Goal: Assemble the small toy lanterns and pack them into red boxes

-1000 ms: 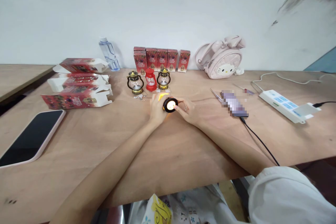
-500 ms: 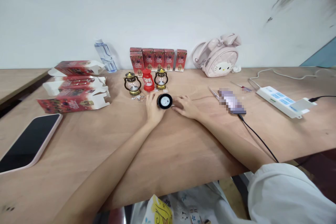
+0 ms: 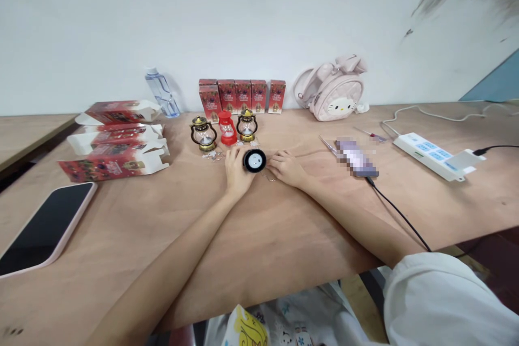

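Note:
My left hand is closed around the side of a small lantern, its round black base with a white disc turned toward me. Just right of it is my right hand, fingers bent and drawn together close to the lantern's edge; what they pinch, if anything, is hidden. A thin chain lies below these fingertips. Behind my hands stand a bronze-coloured lantern, a red lantern and another bronze-coloured lantern. Small metal pieces lie scattered in front of them.
Several small red boxes line the wall between a clear bottle and a pink bag. Opened red cartons and a phone are at left. A second phone, screwdriver and power strip occupy the right.
The fingers of my right hand have drawn together and inward toward the lantern. My left hand keeps hold of it. The view has shifted slightly.

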A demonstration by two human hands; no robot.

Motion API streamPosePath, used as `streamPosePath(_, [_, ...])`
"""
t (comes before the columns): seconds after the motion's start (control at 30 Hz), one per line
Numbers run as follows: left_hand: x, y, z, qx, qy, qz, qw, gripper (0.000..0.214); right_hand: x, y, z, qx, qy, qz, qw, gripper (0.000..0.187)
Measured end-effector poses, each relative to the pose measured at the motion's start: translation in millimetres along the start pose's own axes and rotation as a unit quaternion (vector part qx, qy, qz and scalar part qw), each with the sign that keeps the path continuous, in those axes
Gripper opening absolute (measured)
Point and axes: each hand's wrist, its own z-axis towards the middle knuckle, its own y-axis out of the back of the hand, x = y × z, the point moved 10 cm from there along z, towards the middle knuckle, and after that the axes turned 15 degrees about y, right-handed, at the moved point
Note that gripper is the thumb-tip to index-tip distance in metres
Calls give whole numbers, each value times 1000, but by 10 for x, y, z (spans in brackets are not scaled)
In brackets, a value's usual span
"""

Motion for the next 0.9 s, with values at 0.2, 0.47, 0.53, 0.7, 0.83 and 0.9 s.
streamPosePath(0.2, [-62, -28, -18, 12, -20, 9, 1000, 29, 154, -16, 69, 7, 66, -46, 997, 20])
streamPosePath(0.47, [-36, -45, -11, 14, -18, 11, 1000, 29, 265, -56, 107, 38, 118, -87, 988, 23])
streamPosePath(0.53, [-28, -48, -9, 17, -13, 16, 1000, 28, 264, -48, 99, 30, 115, -87, 989, 23])
streamPosePath(0.7, [-32, -36, -11, 13, -13, 14, 1000, 27, 180, -14, 61, -6, 76, -74, 994, 25])
streamPosePath(0.83, [-25, -31, -11, 9, -12, 10, 1000, 26, 31, 38, 6, -46, 12, -13, 999, 19])
streamPosePath(0.9, [-19, -35, -11, 11, -11, 7, 1000, 27, -32, 124, -36, -93, -25, 36, 995, 17])
